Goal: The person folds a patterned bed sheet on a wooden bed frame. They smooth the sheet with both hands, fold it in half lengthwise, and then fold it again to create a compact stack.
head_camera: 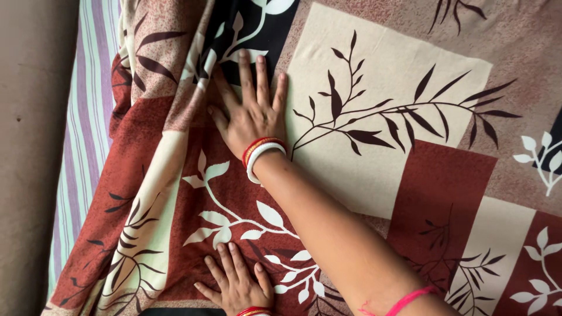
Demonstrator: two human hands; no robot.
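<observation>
The head camera looks down at a big sheet [374,146]. It has a leaf print in red, cream, brown and black patches. It covers most of the picture.

The right hand [252,114] lies flat on the sheet, palm down. Its fingers [246,73] are spread out and point away from the person. The fingertips reach a black patch with white leaves. The hand does not grab anything; it only presses on the cloth. Its arm comes in from the bottom right, slanting up to the left. Red and white bangles [262,153] sit on the wrist. A pink thread [410,299] goes round the arm farther down.

The left hand [237,284] is at the bottom edge, close to the person. It is flat and open on the sheet too, on a red patch with white leaves. It holds nothing. Red bangles [253,311] show at its wrist, partly cut off by the edge.

The two hands are well apart, one far and one near.

On the left, the sheet has a long fold [158,175] and hangs wrinkled. Beside it is a striped cloth [88,117] with purple, green and white lines. Left of that is a plain brown surface [29,158].
</observation>
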